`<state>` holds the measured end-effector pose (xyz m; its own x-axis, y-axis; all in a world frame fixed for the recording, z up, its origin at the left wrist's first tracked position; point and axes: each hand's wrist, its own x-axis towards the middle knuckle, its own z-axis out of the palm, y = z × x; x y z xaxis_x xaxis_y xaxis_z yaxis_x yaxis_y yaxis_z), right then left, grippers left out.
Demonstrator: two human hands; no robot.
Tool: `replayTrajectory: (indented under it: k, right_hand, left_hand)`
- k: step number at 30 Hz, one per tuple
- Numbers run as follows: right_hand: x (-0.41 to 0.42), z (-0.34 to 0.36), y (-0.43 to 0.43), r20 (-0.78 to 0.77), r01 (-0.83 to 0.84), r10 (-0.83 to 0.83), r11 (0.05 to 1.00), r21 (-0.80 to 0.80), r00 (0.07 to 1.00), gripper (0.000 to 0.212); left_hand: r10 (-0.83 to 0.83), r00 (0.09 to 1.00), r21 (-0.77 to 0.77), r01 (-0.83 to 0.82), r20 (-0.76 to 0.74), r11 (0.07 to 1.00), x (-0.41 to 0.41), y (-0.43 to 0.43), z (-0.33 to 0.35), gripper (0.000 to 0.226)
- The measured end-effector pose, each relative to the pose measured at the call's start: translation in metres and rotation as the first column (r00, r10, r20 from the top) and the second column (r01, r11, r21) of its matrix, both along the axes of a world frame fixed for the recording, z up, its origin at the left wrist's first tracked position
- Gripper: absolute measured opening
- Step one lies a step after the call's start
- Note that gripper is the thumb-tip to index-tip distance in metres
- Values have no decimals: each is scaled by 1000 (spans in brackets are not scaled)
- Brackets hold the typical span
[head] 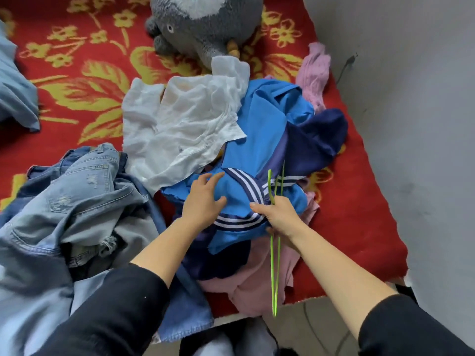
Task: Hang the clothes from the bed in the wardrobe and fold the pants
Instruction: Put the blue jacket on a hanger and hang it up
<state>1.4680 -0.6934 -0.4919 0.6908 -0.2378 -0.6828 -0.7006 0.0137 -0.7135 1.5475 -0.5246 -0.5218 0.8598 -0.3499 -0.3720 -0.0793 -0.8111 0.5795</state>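
Looking down on a bed (77, 80) with a red, yellow-flowered cover. Heaped across its near end:

- Jeans (77, 196) at the left, crumpled, in pale and darker denim.
- A white shirt (185, 119) in the middle, its lower edge lying over the jacket.
- A blue jacket (259, 140) to the right, with navy panels and white-striped bands, on top of pink cloth (257, 283) spilling over the near edge.

Left hand (203, 199) open, fingers spread and relaxed, palm down on the jacket just beside a striped band.

Right hand (280, 214) curled round a thin green hanger (274, 265), thumb against the striped band. Hanger seen edge-on, its top sticking up past the knuckles over the jacket, its long part reaching down past the bed's edge. One hanger or two: cannot tell.

Black sleeves (123, 304) pushed up on both forearms.

Farther back, a grey plush toy (205, 29) on the cover, touching the shirt's far corner. A pink knit (316, 70) at the bed's right edge, just behind the jacket. Pale-blue cloth (15, 86) at the far left, well apart from the heap. Grey wall (411, 111) along the right.
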Motion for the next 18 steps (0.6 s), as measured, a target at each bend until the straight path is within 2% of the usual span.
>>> replayTrajectory:
  k: [2,5,7,9,11,13,16,18]
  right_hand:
    - [0,18,-7,16,-43,42,997,59,999,14]
    - [0,50,-24,51,-128,123,985,113,991,58]
    - [-3,79,-40,98,-157,144,976,149,985,57]
    - [-4,118,-54,146,-175,157,976,125,977,44]
    - [-2,158,-66,205,-210,201,977,23,958,38]
    - [5,197,-75,265,-224,251,966,-130,931,40]
    - [20,251,-83,355,-107,231,936,-335,906,29]
    - [32,278,-85,419,-5,216,893,-450,882,42]
  left_hand:
    - [-119,991,60,115,56,992,2,-17,7,68]
    - [-177,973,35,173,151,984,11,-38,30,52]
    - [-247,949,-80,266,197,961,18,-47,55,32]
    - [-339,928,-187,364,151,912,22,-54,90,15]
    - [-380,919,-263,394,104,881,24,-58,132,1]
    - [-324,937,-369,349,130,861,25,-61,175,16]
    - [-240,951,-458,304,195,835,28,-64,236,36]
    - [-186,958,-497,273,218,823,27,-62,276,35]
